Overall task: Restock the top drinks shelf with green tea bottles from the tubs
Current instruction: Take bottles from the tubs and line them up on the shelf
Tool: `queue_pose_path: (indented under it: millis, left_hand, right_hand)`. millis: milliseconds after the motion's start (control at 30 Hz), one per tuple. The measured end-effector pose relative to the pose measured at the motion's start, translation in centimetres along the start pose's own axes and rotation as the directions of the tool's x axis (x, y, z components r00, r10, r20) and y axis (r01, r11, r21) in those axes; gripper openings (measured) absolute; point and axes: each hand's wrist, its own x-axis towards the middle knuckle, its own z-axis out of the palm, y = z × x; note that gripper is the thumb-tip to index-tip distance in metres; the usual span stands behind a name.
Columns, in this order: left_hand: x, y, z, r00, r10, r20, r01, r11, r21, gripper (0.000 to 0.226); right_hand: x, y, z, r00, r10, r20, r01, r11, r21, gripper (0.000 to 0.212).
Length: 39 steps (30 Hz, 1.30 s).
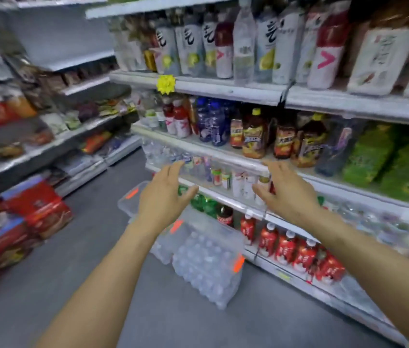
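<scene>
Bright, even overhead light; motion blur throughout, wide-angle bending at edges.

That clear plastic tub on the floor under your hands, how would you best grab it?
By the rim. The clear tub sits on the floor against the bottom shelf, its wall bulging with bottles, so it is probably heavy. I would come from above on the aisle side, left hand and right hand hooking opposite rim edges near the orange clips.

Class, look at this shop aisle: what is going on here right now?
A person stands facing drinks shelves, both arms stretched forward. The left hand and right hand are open and hold nothing. A clear plastic tub with orange tape sits on the grey floor below. No bottle has been picked up.
</scene>
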Motion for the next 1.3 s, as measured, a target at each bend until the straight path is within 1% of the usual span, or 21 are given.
queue_pose_path:
  millis: [133,267,400,500,600,700,767,867,933,1000,1067,1167,1300]
  left_hand:
    - [2.5,-8.8,0.4,0.992,-0.126,-0.012,0.125,0.991,-0.053,0.067]
    - [6.8,-17.4,1.7,0.970,-0.244,0.015,0.244,0.965,-0.098,0.070]
    - [12.8,-25.4,5.0,0.922,-0.362,0.136,0.381,0.910,-0.162,0.069]
    - [16.4,-30.8,7.9,0.890,-0.387,0.239,0.434,0.881,-0.189,0.067]
    - [18.2,-35.3,10.7,0.853,-0.410,0.323,0.488,0.846,-0.216,0.066]
    - [19.2,-39.6,13.9,0.790,-0.454,0.412,0.570,0.792,-0.218,0.062]
    - [20.0,-42.2,16.5,0.746,-0.466,0.476,0.610,0.765,-0.207,0.059]
    - [21.5,-46.2,21.5,0.697,-0.436,0.570,0.634,0.746,-0.205,0.058]
    - [22.7,-49.1,25.1,0.647,-0.419,0.637,0.658,0.730,-0.188,0.060]
    - [23.9,-52.1,28.8,0.600,-0.395,0.696,0.666,0.728,-0.161,0.061]
    - [25.4,-55.4,32.7,0.547,-0.358,0.757,0.661,0.739,-0.128,0.061]
    - [27.7,-59.9,38.0,0.472,-0.341,0.813,0.673,0.735,-0.083,0.061]
    - [31.0,-65.5,45.5,0.420,-0.319,0.850,0.644,0.764,-0.031,0.063]
  right_hand:
    - [5.9,-4.4,4.8,0.998,-0.045,0.052,0.042,0.998,0.041,0.060]
    - [12.7,-7.8,11.0,0.991,-0.048,0.128,0.040,0.997,0.059,0.054]
    - [20.5,-10.6,18.2,0.965,-0.027,0.263,-0.001,0.994,0.107,0.056]
    - [25.3,-12.9,23.4,0.937,0.019,0.349,-0.075,0.986,0.148,0.054]
    - [28.4,-15.2,28.5,0.895,0.060,0.442,-0.160,0.968,0.193,0.052]
    - [30.1,-16.6,33.9,0.830,0.078,0.553,-0.241,0.943,0.228,0.054]
    - [30.8,-17.4,37.4,0.778,0.122,0.617,-0.332,0.912,0.239,0.051]
    - [32.1,-18.5,43.4,0.716,0.178,0.674,-0.443,0.863,0.242,0.041]
    - [33.0,-19.3,47.9,0.679,0.230,0.697,-0.514,0.827,0.228,0.036]
    - [33.7,-20.0,52.9,0.631,0.284,0.722,-0.590,0.780,0.210,0.038]
    - [34.5,-20.7,57.9,0.564,0.355,0.745,-0.681,0.710,0.177,0.046]
    - [35.9,-22.0,65.1,0.438,0.448,0.779,-0.809,0.575,0.124,0.058]
    - [37.4,-22.9,74.6,0.265,0.566,0.781,-0.921,0.388,0.031,0.057]
